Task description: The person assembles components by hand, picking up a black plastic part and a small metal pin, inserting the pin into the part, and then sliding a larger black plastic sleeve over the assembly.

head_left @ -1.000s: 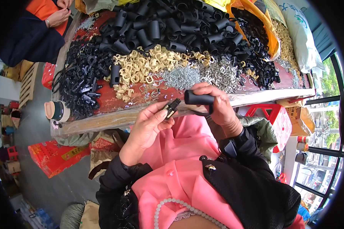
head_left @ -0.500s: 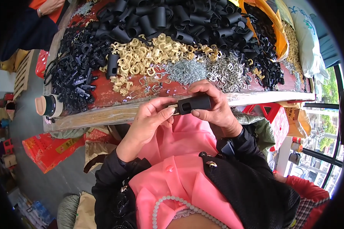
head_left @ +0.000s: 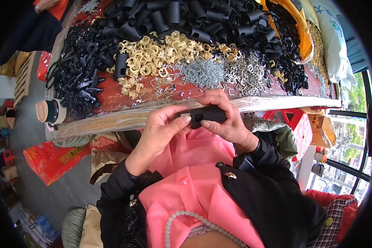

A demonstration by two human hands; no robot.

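In front of my lap, just off the table's near edge, my right hand point(head_left: 231, 124) is closed around a short black plastic tube point(head_left: 214, 114) with a cut-out in its side. Its thumb presses beside the cut-out. My left hand point(head_left: 161, 126) pinches a small part at the tube's left end; the fingers cover most of it and only a pale bit shows. Beyond the hands lie heaps of beige plastic clips point(head_left: 153, 58), small metal springs point(head_left: 202, 74), bent metal hooks point(head_left: 250, 76) and more black tubes point(head_left: 159, 22).
Small black parts point(head_left: 80, 74) are heaped at the table's left. A lidded jar point(head_left: 51, 112) stands at the near left corner. An orange bag point(head_left: 304, 37) and a white sack point(head_left: 332, 45) are at the right. Another person's hand point(head_left: 45, 5) shows at upper left.
The black tube and my right hand have shifted slightly left, closer to my left hand. Less of the small part shows at the tube's end.
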